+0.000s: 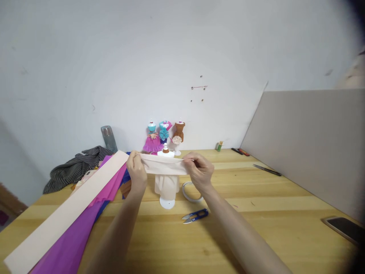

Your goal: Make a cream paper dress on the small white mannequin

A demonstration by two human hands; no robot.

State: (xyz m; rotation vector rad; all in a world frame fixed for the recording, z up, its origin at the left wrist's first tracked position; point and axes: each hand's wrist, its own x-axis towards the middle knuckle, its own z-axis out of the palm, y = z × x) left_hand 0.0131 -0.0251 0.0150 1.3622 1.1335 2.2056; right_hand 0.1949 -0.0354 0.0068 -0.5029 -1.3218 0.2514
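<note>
A pale pink strip (164,164), of crepe paper or thin cloth, is stretched level between my two hands. My left hand (137,171) pinches its left end, and my right hand (199,169) pinches the right end. Right behind the strip stands a small white dress-form mannequin (167,204) on a round base. Its neck knob shows above the strip, and a cream skirt (167,184) hangs below. The strip covers the mannequin's chest, so I cannot tell whether it touches it. A roll of white tape (188,196) lies near my right hand.
Blue thread snips (195,215) lie in front of the mannequin. Paper strips (68,209) and a striped cloth (76,167) cover the left side. Several dressed mannequins (153,142) stand at the wall beside a flask (109,137). Scissors (267,169) and a phone (343,228) lie right.
</note>
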